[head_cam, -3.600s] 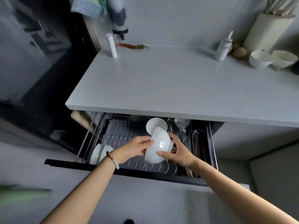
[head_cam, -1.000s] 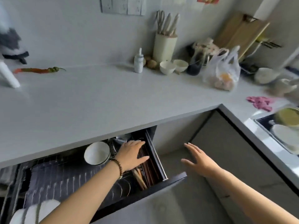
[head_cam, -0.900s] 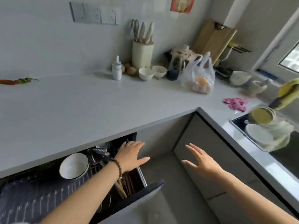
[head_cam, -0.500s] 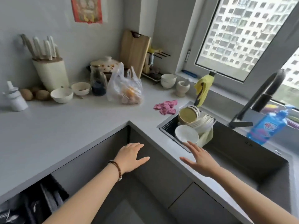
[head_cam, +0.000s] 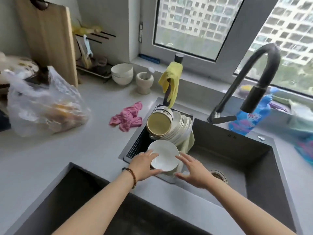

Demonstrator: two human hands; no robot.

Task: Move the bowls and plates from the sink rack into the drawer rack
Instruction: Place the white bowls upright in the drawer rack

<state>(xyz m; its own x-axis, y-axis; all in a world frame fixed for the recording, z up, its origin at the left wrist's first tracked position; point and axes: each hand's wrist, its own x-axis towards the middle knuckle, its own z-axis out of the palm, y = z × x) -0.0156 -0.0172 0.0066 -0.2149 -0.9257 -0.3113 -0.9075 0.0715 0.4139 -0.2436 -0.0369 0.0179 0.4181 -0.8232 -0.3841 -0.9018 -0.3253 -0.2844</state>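
Change: view swung from drawer rack to sink rack (head_cam: 135,148).
Left hand (head_cam: 144,165): fingers spread, touching white bowl (head_cam: 163,156) at 9 o'clock.
Right hand (head_cam: 193,170): spread, bowl's 3 o'clock.
Meaning: next pickup starting.

The clear plastic bag (head_cam: 45,106) on the grey counter was blurred, so its contents could not be told. The blue plastic bottle (head_cam: 249,116) stood partly behind the black curved faucet (head_cam: 250,78). The black sink rack (head_cam: 137,146) was mostly covered by the white dishes, and the right edge cut off a blurred blue object (head_cam: 304,148).
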